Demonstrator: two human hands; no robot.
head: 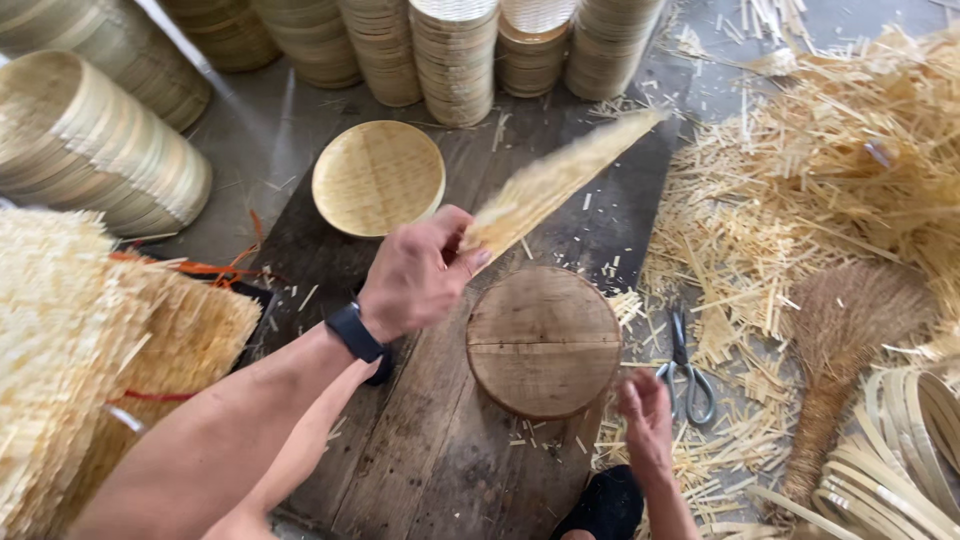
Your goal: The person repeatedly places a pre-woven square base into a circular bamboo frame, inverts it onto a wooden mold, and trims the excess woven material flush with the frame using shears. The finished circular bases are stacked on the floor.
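Left hand (pixel 418 272) pinches a woven bamboo mat (pixel 560 178), raised tilted above the board's middle. Right hand (pixel 647 418), fingers loosely spread, holds nothing, near scissors (pixel 685 362) at the board's right edge. Round wooden block (pixel 543 340) sits between.

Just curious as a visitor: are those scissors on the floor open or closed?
Closed. The scissors lie flat among bamboo offcuts, blades together pointing away, beside the round wooden block; the right hand hovers near the handles.

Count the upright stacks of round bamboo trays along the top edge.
6 in view: six upright stacks stand side by side along the top edge, behind the single woven tray. All are cropped by the frame, so more may be hidden. Two other stacks lie sideways at left.
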